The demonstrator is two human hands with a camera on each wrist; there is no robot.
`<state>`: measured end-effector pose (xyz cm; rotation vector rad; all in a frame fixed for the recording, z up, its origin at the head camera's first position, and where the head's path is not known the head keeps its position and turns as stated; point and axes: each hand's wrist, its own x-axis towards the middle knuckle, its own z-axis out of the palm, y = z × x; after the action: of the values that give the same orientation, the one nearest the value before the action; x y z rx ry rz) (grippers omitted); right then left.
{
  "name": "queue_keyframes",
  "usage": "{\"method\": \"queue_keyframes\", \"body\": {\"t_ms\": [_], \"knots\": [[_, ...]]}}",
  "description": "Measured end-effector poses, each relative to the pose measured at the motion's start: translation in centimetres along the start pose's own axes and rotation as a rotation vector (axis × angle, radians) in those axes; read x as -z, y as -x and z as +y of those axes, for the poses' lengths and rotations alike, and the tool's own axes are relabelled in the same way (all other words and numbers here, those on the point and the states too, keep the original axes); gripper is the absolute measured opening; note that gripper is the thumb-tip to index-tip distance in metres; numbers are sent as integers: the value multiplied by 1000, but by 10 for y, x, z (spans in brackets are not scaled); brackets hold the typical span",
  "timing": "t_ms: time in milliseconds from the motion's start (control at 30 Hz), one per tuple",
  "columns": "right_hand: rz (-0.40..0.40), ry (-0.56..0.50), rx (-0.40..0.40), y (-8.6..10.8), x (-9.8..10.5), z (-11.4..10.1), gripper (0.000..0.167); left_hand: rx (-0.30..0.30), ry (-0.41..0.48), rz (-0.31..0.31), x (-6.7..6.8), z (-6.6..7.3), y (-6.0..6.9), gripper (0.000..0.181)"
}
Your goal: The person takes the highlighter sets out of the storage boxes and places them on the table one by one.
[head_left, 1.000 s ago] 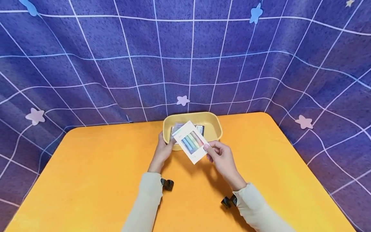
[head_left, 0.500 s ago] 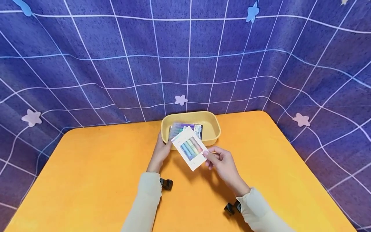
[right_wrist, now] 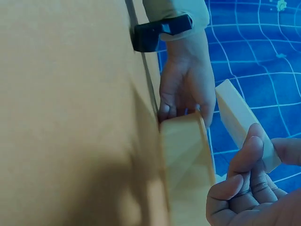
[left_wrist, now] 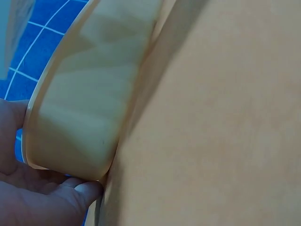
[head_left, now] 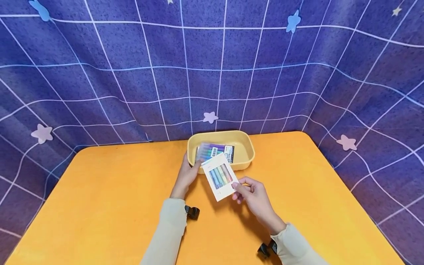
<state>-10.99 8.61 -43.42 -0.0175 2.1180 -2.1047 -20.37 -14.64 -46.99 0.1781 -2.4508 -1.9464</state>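
Note:
My right hand point(head_left: 253, 195) pinches the lower right corner of a white box point(head_left: 220, 176) between thumb and fingers. Through its window show several thick pastel sticks, markers or chalks; I cannot tell which. The box hangs tilted above the table, just in front of a yellow plastic bin point(head_left: 244, 166). With the thumb at the rim and the fingers against the outer wall, my left hand point(head_left: 185, 176) grips the bin's left end. Inside the bin lies a clear pack of coloured pens point(head_left: 207, 149), partly covered by the white box. The right wrist view shows the white box point(right_wrist: 240, 115) edge-on.
Beside the pens in the bin is a dark-edged pack with a white label point(head_left: 228, 150). The orange table point(head_left: 126, 198) runs back to a blue grid-patterned curtain point(head_left: 132, 84). A black wrist camera point(head_left: 192, 212) sits on each cuff.
My right hand has drawn the white box down toward me and turned it more upright, uncovering more of the pen pack. The left hand stays on the bin.

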Motion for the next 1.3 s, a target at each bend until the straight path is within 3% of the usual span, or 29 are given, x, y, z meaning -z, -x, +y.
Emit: {"method": "queue_keyframes", "body": {"t_ms": [200, 800, 1133, 1300], "knots": [[-44, -1, -20, -1, -2, 2, 15, -32, 17, 12, 0, 4, -6, 77], [-132, 83, -155, 12, -16, 22, 22, 22, 14, -1, 1, -5, 2, 77], [-202, 48, -207, 13, -23, 28, 24, 53, -7, -2, 1, -6, 4, 79], [-210, 38, -209, 13, -25, 30, 26, 32, -8, -5, -1, -5, 4, 79]]}}
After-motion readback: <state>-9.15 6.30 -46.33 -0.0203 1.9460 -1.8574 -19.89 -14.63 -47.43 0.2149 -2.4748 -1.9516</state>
